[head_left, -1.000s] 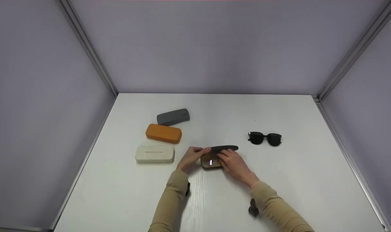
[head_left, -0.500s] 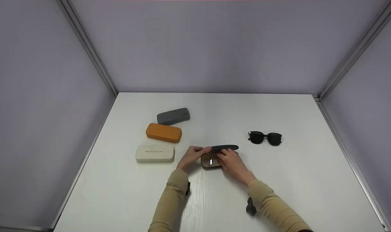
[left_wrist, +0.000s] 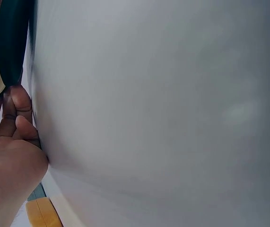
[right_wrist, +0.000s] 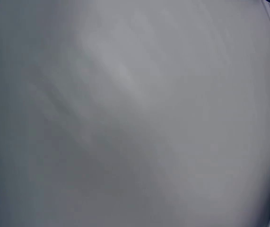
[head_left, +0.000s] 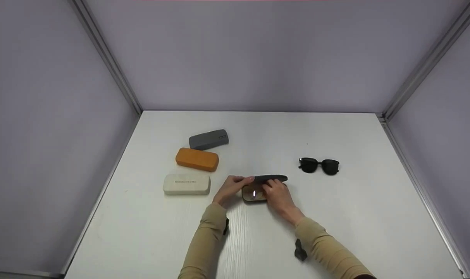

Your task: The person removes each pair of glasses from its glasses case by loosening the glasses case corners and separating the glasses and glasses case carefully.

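A dark green glasses case (head_left: 271, 178) lies with its lid raised near the middle of the table. Its inside is tan, and a bright glint shows there. At its left end, my left hand (head_left: 228, 189) holds the case, thumb on the lid edge. The left wrist view shows those fingers curled against the end of the green case (left_wrist: 13, 45). My right hand (head_left: 280, 197) reaches into the case's right half with bent fingers. Its fingertips are hidden, and I cannot tell what they hold. The right wrist view shows mostly tabletop, without the hand.
Black sunglasses (head_left: 319, 166) lie to the right. On the left are a grey glasses case (head_left: 208, 140), an orange one (head_left: 197, 159) and a cream one (head_left: 186, 184), all closed. Pale panels wall the white table (head_left: 358, 217) at the back and sides.
My right hand and forearm have shifted slightly left, with the fingers still at the case. The left hand and the case stay nearly in place.
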Tool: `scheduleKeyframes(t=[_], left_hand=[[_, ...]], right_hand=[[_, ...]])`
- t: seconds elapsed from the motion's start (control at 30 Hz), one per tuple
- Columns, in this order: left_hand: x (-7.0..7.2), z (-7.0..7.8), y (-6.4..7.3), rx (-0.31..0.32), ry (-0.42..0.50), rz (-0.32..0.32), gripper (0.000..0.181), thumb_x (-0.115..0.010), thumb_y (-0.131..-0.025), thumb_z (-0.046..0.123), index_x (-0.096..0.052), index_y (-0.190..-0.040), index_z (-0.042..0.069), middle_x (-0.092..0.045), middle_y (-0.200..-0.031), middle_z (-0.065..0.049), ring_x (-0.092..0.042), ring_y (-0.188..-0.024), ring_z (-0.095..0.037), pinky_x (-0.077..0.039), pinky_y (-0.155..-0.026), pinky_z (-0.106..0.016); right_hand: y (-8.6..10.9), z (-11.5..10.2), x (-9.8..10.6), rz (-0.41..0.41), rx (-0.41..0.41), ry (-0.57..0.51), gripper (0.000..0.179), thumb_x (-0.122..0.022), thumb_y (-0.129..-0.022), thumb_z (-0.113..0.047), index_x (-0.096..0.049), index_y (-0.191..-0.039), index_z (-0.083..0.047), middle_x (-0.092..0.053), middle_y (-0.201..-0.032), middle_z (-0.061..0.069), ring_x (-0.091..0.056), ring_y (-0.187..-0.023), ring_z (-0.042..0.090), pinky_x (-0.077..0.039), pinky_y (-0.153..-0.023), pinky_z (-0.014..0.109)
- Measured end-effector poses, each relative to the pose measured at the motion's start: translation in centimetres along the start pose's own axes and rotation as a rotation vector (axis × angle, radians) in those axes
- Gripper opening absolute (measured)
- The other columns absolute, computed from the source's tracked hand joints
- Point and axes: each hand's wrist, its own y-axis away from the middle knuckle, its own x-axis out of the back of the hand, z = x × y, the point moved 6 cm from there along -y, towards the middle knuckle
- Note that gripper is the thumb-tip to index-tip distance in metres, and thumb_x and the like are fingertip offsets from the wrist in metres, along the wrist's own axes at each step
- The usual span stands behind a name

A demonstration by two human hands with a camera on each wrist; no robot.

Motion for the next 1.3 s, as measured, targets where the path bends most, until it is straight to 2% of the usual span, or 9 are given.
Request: scheduleKeyframes(t=[0.2,0.37,0.63,0.83,1.13,1.3], left_hand=[[-0.2,0.0,0.0,-0.005,0.02,-0.009,0.05,-0.068,-0.092,0.05,-0.077,-0.109,0.003,-0.075,-0.113,-0.013,-0.065,-0.11,-0.021,-0.043,-0.112,-0.043],[-0.3,0.0,0.0,-0.021,0.029,-0.018,0.048,-0.067,-0.094,0.046,-0.076,-0.11,0.002,-0.073,-0.116,-0.015,-0.064,-0.115,-0.025,-0.042,-0.113,-0.045],[-0.3,-0.1,-0.1,0.009,0.014,-0.005,0.05,-0.069,-0.091,0.052,-0.078,-0.108,0.006,-0.075,-0.112,-0.01,-0.066,-0.109,-0.018,-0.045,-0.11,-0.042],[-0.3,-0.3,-0.1,0.022,0.018,0.005,0.051,-0.07,-0.09,0.053,-0.078,-0.107,0.007,-0.075,-0.111,-0.01,-0.066,-0.109,-0.02,-0.045,-0.11,-0.043],[-0.3,-0.4,-0.2,0.015,0.017,0.014,0.046,-0.07,-0.091,0.049,-0.078,-0.106,0.006,-0.076,-0.109,-0.011,-0.067,-0.107,-0.02,-0.046,-0.109,-0.043],[-0.3,-0.4,-0.1,0.026,0.035,-0.007,0.047,-0.07,-0.091,0.052,-0.078,-0.107,0.009,-0.075,-0.111,-0.008,-0.065,-0.113,-0.021,-0.043,-0.113,-0.043]], right_hand=[[0.2,-0.1,0.2,0.07,0.043,-0.003,0.014,-0.079,-0.068,0.003,-0.072,-0.077,-0.005,-0.065,-0.077,0.006,-0.061,-0.069,0.021,-0.056,-0.061,0.035],[0.5,0.0,0.3,0.074,0.057,0.003,0.011,-0.078,-0.072,0.002,-0.073,-0.078,-0.005,-0.064,-0.075,0.005,-0.06,-0.067,0.02,-0.054,-0.06,0.033],[0.8,-0.2,1.1,0.132,0.11,0.004,0.01,-0.075,-0.078,0.003,-0.07,-0.075,-0.006,-0.06,-0.071,0.003,-0.057,-0.062,0.017,-0.051,-0.054,0.03],[0.9,-0.2,1.6,0.187,0.153,-0.027,0.012,-0.078,-0.073,0.006,-0.071,-0.076,-0.005,-0.057,-0.07,0.002,-0.055,-0.062,0.016,-0.049,-0.054,0.029],[1.0,0.4,2.5,0.179,0.175,-0.071,0.019,-0.076,-0.071,0.011,-0.072,-0.08,-0.005,-0.059,-0.074,0.003,-0.059,-0.069,0.018,-0.054,-0.06,0.029],[1.0,0.5,3.2,0.186,0.171,-0.072,0.019,-0.074,-0.073,0.012,-0.072,-0.08,-0.005,-0.059,-0.075,0.003,-0.06,-0.069,0.017,-0.054,-0.059,0.029]])
